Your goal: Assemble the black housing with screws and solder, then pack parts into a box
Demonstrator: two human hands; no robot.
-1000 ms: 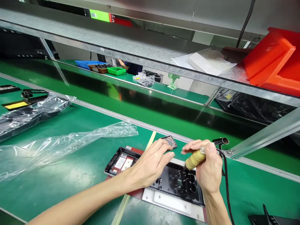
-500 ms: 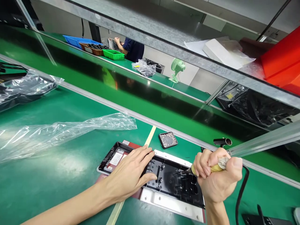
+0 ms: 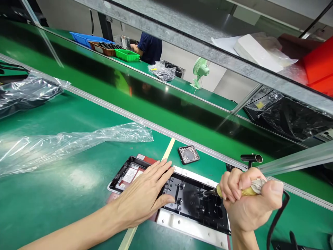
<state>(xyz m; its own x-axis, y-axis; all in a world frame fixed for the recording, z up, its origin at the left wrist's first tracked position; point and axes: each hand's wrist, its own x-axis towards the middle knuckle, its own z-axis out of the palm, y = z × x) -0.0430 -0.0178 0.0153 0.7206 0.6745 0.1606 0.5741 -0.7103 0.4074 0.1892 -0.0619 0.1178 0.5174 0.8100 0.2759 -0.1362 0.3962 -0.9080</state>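
Note:
My left hand [image 3: 144, 189] lies flat across a long black plastic housing [image 3: 187, 196], its fingers stretched out. The housing sits open side up in a fixture with white rails [image 3: 192, 227] on a reddish base. In a fist, my right hand [image 3: 251, 205] grips a soldering iron [image 3: 219, 190] by its yellow, wrapped handle. Its metal shaft points left into the housing's right half; whether the tip touches is not clear. A black cord [image 3: 277, 217] runs down from the iron. Behind the housing stands a small black tray [image 3: 189, 155] with many tiny metal parts.
A clear plastic bag [image 3: 85, 142] lies on the green bench to the left. A black tube holder [image 3: 251, 158] stands behind my right hand. Overhead runs a metal shelf [image 3: 197, 45]. Across the divider are a person [image 3: 150, 48], bins and a green fan [image 3: 200, 71].
The view has shifted slightly. My right hand with the soldering iron sits a little further right and lower in view; my left hand stays on the housing. The co-worker's arm has lowered.

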